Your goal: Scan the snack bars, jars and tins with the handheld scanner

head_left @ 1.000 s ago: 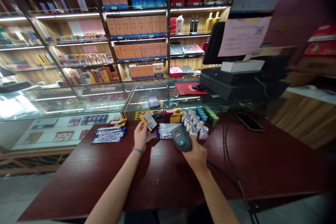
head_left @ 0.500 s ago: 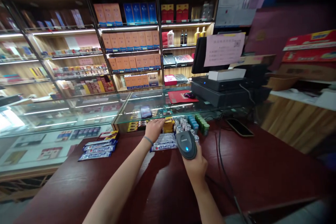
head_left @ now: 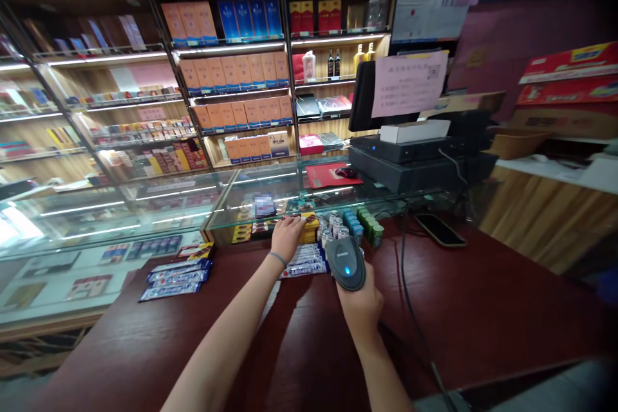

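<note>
My right hand [head_left: 363,296] is wrapped round the handle of a dark grey barcode scanner [head_left: 346,264], which has a blue light lit on its back. My left hand [head_left: 286,237] reaches to the far edge of the brown counter, its fingers bent over a yellow-and-brown packet [head_left: 309,219] on top of a stack of yellow packets [head_left: 309,234]. Blue-and-white wrapped sticks [head_left: 305,266] lie in a row just below that hand. Small silver-topped cans [head_left: 333,226] stand beyond the scanner, beside blue cylinders [head_left: 353,225] and green ones [head_left: 371,229].
More blue-and-white sticks [head_left: 174,279] and a yellow-and-red packet [head_left: 197,251] lie at the left. A phone [head_left: 440,230] rests at the right, near a black cable [head_left: 406,290]. Behind are a glass display case [head_left: 232,206], a mouse [head_left: 346,172] and a monitor [head_left: 363,98].
My left hand has shifted slightly right, and its fingers now bend over the yellow-and-brown packet. The scanner has moved a little right in view.
</note>
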Available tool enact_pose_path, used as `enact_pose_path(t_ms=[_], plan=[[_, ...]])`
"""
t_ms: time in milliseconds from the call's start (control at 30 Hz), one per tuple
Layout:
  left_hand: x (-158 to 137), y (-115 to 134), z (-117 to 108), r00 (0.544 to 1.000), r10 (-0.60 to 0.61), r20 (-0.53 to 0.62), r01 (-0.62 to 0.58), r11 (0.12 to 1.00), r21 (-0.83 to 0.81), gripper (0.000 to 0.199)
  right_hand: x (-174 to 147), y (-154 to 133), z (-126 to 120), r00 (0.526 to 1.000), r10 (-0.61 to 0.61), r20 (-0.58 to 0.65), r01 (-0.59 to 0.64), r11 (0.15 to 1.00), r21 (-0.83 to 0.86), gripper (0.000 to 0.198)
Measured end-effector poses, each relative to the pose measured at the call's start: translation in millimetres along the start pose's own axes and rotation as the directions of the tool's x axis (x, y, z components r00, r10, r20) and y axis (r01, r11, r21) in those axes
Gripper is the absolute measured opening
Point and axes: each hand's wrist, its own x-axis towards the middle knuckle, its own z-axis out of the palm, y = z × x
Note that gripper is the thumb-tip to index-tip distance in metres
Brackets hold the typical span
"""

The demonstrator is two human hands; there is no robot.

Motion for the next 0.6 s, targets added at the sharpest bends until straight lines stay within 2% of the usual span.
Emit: enact_pose_path(t_ms=[167, 333, 467, 600], plan=[[-5.7, -5.4, 1.1, 1.0, 0.016, -0.002, -0.016, 1.0, -0.022, 0.042, -1.4, 2.0, 2.3, 0.999, -0.035, 0.014, 0.035, 0.999, -0.024, 0.039], [-27.4, -16.8, -9.1, 0.998, -0.009, -0.064, 0.009, 1.0, -0.013, 0.05, -5.3, 3.3, 6.0, 0.997, -0.074, 0.017, 0.075, 0.995, -0.061, 0.037], [-58.0, -38.7, -25.1, 0.99, -0.091, -0.104, 0.09, 0.996, -0.006, 0.048, -8.6, 2.3, 7.9, 0.989, -0.138, 0.061, 0.142, 0.988, -0.061, 0.036], [-96.0, -71.8, -45.1, 0.971, -0.195, -0.14, 0.199, 0.98, 0.014, 0.042, -11.1, -1.5, 11.3, 0.977, -0.201, 0.07, 0.205, 0.977, -0.061, 0.038]])
